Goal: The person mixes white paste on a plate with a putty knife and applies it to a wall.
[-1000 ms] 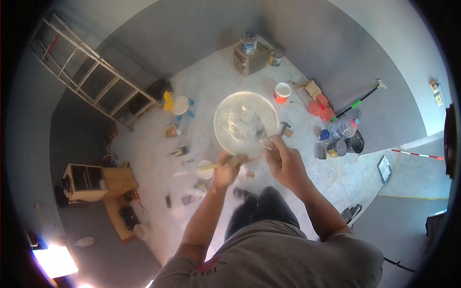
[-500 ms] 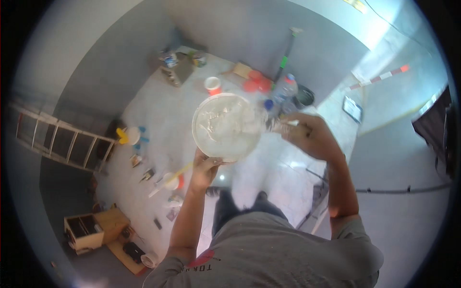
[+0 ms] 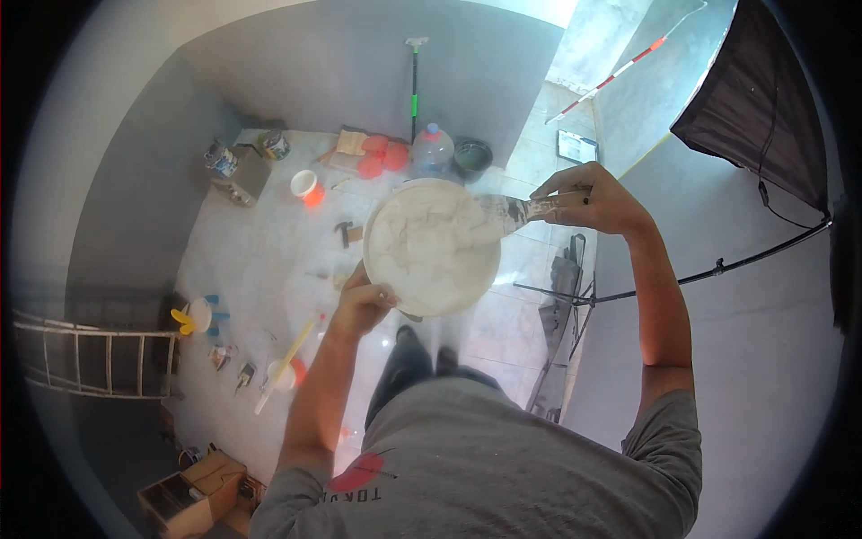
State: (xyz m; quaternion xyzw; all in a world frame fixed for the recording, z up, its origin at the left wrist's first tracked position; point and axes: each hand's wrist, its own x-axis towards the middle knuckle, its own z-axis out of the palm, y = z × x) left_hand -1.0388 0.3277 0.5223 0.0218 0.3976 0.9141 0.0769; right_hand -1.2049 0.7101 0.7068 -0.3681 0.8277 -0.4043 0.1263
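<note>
The person's left hand grips the lower-left edge of a round whitish tub, thumb by the rim and the other fingers mostly hidden beneath it, so how tightly they press cannot be told. The tub is held up in front of the body, above the tiled floor, its open top facing the camera and a lumpy off-white paste spread inside. The right hand, raised to the right of the tub, pinches the handle of a smeared flat brush between thumb and fingers. The brush lies nearly level, its pale end reaching over the tub's right rim; whether its tip touches the paste cannot be told.

On the floor beyond, a claw hammer lies just left of the tub, with a white-and-orange bucket farther off. A large clear water bottle stands beside a dark bucket near the wall, where a green-gripped pole leans. To the far left is a ladder, close to a small stool with blue legs
</note>
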